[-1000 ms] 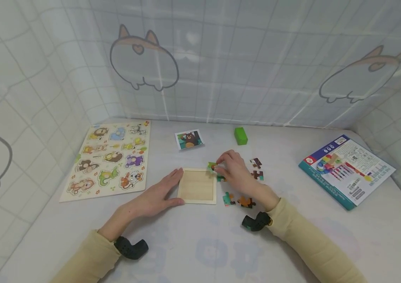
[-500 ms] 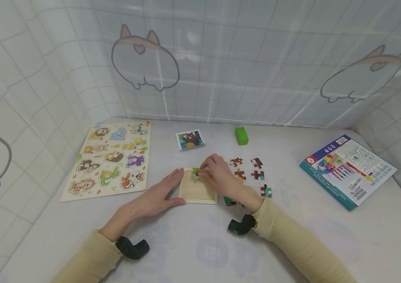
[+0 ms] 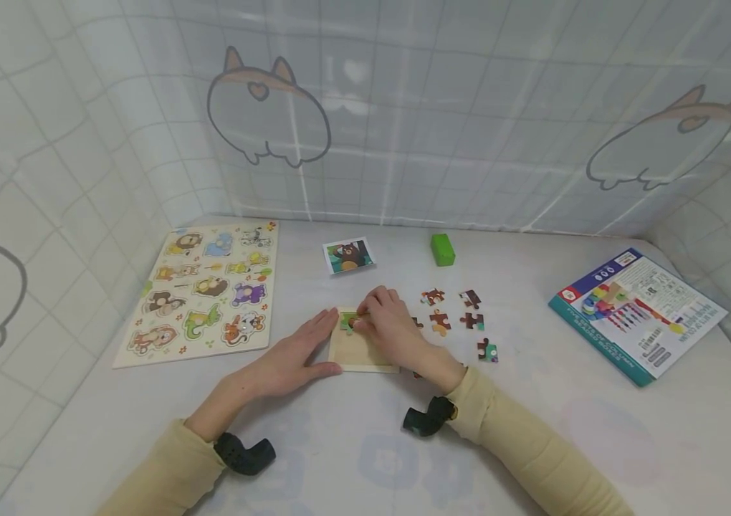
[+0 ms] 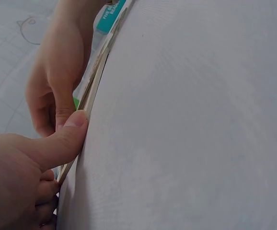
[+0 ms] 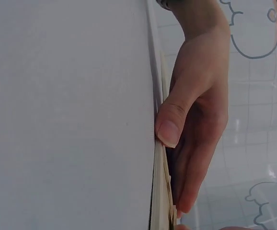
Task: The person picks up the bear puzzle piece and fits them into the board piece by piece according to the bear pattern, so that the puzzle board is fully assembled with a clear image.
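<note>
Green jigsaw piece (image 3: 347,322) pinched by the right hand (image 3: 393,330), far left in the wooden tray (image 3: 354,354)! Tray's left side touched by the outstretched left hand (image 3: 289,362)

beige quilted sleeves (image 3: 527,451), black wrist cameras (image 3: 236,456)

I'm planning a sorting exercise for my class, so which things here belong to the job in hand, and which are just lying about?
In the job:
wooden puzzle tray, touched by the left hand
green jigsaw piece, handled by the right hand
loose jigsaw pieces
bear picture card, probably the guide

Apparently just lying about:
animal puzzle board
green block
teal-edged printed box
</note>
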A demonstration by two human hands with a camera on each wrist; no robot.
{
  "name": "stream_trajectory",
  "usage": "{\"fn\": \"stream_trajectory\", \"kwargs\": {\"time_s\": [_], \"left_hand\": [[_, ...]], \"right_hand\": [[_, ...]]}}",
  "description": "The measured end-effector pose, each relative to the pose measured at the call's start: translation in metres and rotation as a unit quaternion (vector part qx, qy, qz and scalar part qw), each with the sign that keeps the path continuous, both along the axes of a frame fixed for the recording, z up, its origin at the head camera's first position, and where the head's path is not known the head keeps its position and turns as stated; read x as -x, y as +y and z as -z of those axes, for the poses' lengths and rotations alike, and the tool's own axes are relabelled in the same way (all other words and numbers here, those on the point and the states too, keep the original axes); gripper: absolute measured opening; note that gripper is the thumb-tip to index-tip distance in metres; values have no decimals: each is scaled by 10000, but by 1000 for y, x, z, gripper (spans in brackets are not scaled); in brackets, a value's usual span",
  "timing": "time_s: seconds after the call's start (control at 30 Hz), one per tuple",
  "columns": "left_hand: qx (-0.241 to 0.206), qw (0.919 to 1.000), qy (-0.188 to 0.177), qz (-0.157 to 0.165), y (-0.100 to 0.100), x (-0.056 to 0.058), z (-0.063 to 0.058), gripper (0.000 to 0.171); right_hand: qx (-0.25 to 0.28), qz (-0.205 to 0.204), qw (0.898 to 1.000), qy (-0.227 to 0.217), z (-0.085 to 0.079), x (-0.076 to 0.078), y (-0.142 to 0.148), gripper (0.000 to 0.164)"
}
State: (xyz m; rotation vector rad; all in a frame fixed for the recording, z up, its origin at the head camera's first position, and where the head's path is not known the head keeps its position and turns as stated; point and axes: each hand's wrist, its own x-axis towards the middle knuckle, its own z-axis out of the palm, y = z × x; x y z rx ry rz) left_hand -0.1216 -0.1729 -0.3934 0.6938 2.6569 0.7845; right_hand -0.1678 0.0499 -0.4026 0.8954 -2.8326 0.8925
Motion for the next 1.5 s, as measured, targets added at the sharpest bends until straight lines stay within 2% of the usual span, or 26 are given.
{"fn": "stream_trajectory", "kwargs": {"time_s": [0.23, 0.5, 0.7, 0.9, 1.5], "left_hand": [[59, 9999, 29, 132, -1, -1, 1, 85], [85, 9997, 64, 203, -1, 0, 2, 83], [220, 9994, 130, 218, 0, 0, 3, 82], [304, 9986, 286, 314, 1, -1, 2, 80], [278, 9985, 158, 442, 4, -3, 1, 75]], "right_hand": [[96, -54, 9995, 312, 5, -1, -1, 21], [158, 75, 9988, 451, 7, 0, -2, 21], [197, 196, 9989, 375, 7, 1, -3, 29], [355, 245, 9986, 296, 7, 0, -3, 28], [358, 271, 9985, 303, 8, 1, -3, 28]]}}
